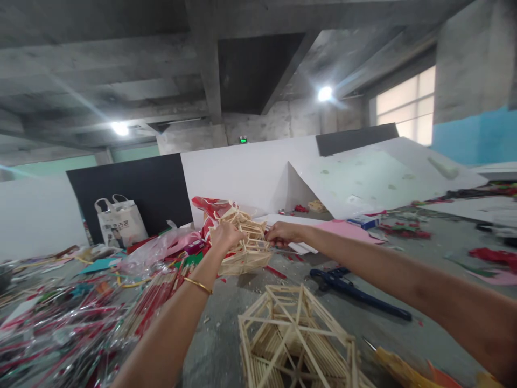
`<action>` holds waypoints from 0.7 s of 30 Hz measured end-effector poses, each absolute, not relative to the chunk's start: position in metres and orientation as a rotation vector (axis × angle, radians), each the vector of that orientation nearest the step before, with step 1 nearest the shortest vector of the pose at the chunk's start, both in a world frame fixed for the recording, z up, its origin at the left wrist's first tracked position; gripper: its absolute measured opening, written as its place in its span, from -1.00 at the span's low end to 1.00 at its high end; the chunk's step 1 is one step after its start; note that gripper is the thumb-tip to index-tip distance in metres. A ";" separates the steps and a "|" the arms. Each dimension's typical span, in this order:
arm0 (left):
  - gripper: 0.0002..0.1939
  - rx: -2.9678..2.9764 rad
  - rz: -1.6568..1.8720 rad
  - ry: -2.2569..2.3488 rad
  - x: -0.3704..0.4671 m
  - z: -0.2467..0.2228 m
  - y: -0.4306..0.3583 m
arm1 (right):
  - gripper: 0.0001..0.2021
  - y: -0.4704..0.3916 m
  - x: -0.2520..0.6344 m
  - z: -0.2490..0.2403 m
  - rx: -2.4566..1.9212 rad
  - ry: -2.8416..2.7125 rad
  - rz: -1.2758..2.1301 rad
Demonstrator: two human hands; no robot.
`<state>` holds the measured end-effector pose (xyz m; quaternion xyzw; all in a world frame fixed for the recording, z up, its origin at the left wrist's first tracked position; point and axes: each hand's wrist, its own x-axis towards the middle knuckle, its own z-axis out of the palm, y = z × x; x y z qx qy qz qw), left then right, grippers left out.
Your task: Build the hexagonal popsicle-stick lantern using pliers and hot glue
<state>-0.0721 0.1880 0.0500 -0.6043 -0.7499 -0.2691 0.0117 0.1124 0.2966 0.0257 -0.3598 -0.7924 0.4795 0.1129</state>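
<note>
A small lattice structure of thin wooden sticks [248,260] stands on the table ahead of me, within reach of both arms. My left hand [228,237] is closed on its upper left part, with a gold bangle round the wrist. At the structure's right edge, my right hand [285,234] has its fingers pinched together; what they hold, if anything, is too small to make out. Closer to me is a larger wooden stick frame [297,328], many-sided, with sticks crossing at its middle and stacked layers below. It is cut off by the bottom edge.
Dark blue pliers-like tool [359,293] lies right of the larger frame. Red-and-tan sticks [155,296] and clear plastic wrappers [60,334] cover the left side. A white tote bag [122,222] stands behind. Pink paper [349,230] and a blue box [363,221] lie farther right.
</note>
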 end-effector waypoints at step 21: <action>-0.60 -2.023 -0.822 -2.236 -0.078 0.042 0.182 | -0.92 0.295 0.115 0.022 -1.047 -2.305 1.321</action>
